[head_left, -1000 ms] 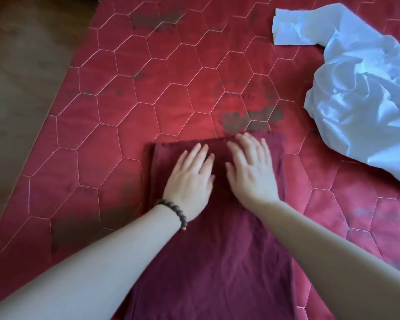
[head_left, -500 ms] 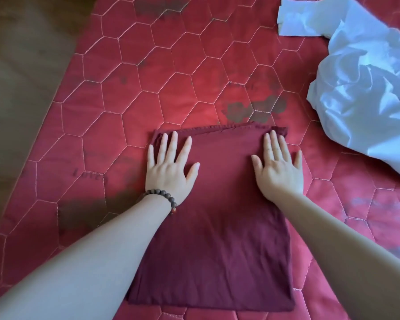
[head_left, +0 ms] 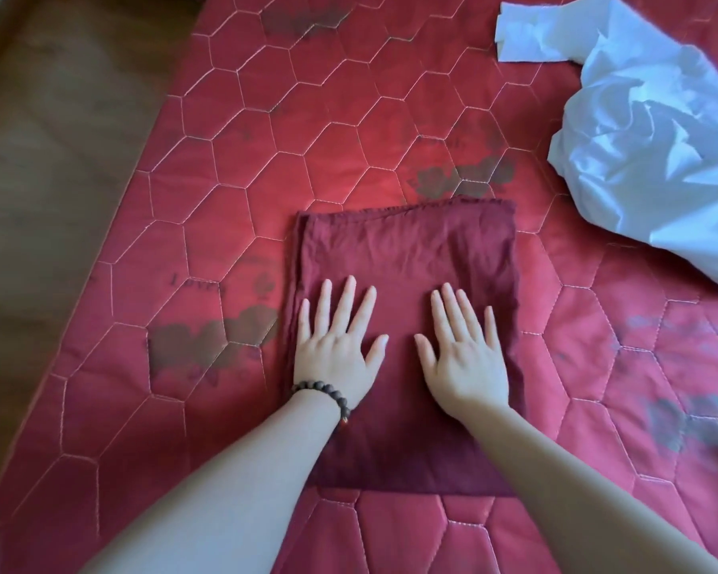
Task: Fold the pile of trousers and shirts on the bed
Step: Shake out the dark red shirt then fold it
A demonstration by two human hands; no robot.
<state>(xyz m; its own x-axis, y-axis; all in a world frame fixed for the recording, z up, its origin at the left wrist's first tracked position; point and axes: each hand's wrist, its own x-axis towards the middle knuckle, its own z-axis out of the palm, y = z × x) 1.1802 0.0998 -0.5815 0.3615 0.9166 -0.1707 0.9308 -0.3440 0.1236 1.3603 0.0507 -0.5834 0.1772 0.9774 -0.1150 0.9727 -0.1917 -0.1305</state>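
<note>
From the head view, you are looking down at a folded maroon garment (head_left: pixel 407 325) lying flat on the red quilted bedspread (head_left: pixel 266 138), directly ahead of you at twelve o'clock. Its long axis is running from six to twelve o'clock, away from your body, with the near edge closest to you and the far hemmed edge beyond your fingertips.

Your left hand (head_left: pixel 336 345) is lying palm down on the left half of it, fingers spread and straight, pointing toward twelve; a beaded bracelet (head_left: pixel 322 393) is sitting on that wrist. Your right hand (head_left: pixel 465 358) is resting flat on the right half in the same way, fingers spread. Neither hand is gripping any cloth; both are pressing it flat, level with each other and equally near the garment's middle.

The crumpled white garment (head_left: pixel 647 147) is waiting at about two o'clock, well apart from the maroon one and nearer your right hand. That hand looks better placed to be reaching for it once this piece is judged finished.
</note>
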